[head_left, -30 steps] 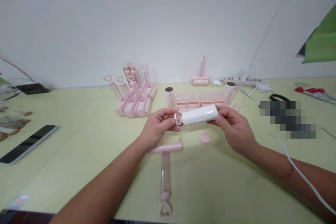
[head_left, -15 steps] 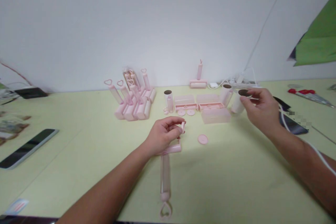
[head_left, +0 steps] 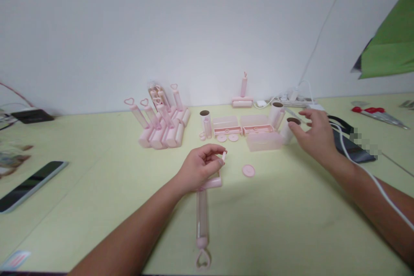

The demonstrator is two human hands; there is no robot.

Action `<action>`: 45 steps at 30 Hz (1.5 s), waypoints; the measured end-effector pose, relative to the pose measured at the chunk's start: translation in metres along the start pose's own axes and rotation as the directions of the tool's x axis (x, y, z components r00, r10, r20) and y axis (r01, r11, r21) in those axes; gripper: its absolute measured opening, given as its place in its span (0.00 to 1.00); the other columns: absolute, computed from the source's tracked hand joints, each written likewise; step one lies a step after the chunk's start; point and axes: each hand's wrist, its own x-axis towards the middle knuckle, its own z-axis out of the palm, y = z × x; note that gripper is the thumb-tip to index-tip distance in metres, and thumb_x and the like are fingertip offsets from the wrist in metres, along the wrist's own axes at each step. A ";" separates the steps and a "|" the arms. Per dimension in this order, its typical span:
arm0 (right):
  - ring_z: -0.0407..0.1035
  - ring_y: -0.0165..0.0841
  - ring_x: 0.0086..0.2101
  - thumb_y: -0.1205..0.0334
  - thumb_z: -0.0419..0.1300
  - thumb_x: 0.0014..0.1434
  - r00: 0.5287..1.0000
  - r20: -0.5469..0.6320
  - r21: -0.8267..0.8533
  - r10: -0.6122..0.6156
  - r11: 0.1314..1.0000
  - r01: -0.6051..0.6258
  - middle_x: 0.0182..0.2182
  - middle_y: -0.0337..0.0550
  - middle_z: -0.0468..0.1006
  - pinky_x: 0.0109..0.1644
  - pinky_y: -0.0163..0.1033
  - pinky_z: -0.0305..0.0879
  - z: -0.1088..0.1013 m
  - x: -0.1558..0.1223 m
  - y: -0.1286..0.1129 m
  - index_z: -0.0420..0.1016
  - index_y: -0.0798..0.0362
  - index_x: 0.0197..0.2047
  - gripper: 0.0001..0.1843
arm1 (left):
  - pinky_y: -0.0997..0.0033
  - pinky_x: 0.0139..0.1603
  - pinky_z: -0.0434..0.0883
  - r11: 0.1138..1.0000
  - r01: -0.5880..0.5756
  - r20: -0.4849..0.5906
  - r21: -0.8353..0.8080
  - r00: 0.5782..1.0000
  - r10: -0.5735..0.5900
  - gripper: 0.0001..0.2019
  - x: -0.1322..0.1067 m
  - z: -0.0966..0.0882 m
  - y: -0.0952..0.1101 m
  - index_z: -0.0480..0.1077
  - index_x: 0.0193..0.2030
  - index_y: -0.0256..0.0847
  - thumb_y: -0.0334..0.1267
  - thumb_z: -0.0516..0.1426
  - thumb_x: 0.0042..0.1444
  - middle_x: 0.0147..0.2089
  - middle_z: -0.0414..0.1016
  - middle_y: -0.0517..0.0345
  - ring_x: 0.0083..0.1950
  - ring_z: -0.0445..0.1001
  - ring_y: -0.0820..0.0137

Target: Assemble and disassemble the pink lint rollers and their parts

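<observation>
Nearest lies the handle (head_left: 202,213), below the left hand (head_left: 202,167), whose fingers pinch a small cap (head_left: 224,156); a disc (head_left: 248,170) lies to the right. The right hand (head_left: 315,136) has its fingers wide beside an upright roll (head_left: 286,133); I cannot tell if the thumb touches. The step looks like picking up or setting down that roll; either calls for keeping it from tipping. Beyond, two trays (head_left: 228,131) stand open, contents unclear.
</observation>
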 end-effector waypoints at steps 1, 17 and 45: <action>0.68 0.49 0.51 0.53 0.63 0.56 0.996 -0.026 -0.002 -0.083 0.997 0.083 0.49 0.54 0.74 0.48 0.52 0.69 -0.004 -0.003 -0.009 0.72 0.52 0.50 0.21 | 0.77 0.28 0.64 1.000 -0.008 0.014 0.026 1.000 0.008 0.16 0.000 0.000 0.000 0.72 0.50 0.35 0.39 0.61 0.55 0.30 0.71 0.60 0.28 0.67 0.76; 0.69 0.36 0.32 0.60 0.53 0.65 0.377 0.848 0.181 -0.373 0.872 0.455 0.29 0.48 0.78 0.36 0.39 0.58 -0.016 -0.042 -0.090 0.78 0.55 0.30 0.17 | 0.63 0.42 0.72 0.378 -0.505 0.506 0.776 0.856 0.106 0.09 0.000 0.047 0.028 0.72 0.42 0.38 0.38 0.55 0.58 0.39 0.78 0.52 0.40 0.76 0.61; 0.69 0.42 0.41 0.53 0.59 0.60 0.430 0.846 0.162 -0.315 0.921 0.355 0.40 0.52 0.75 0.45 0.41 0.62 -0.018 -0.035 -0.076 0.77 0.55 0.46 0.16 | 0.73 0.31 0.61 0.554 -0.056 0.206 0.831 0.955 -0.214 0.10 -0.014 -0.042 0.063 0.75 0.37 0.41 0.43 0.55 0.59 0.33 0.77 0.60 0.31 0.71 0.71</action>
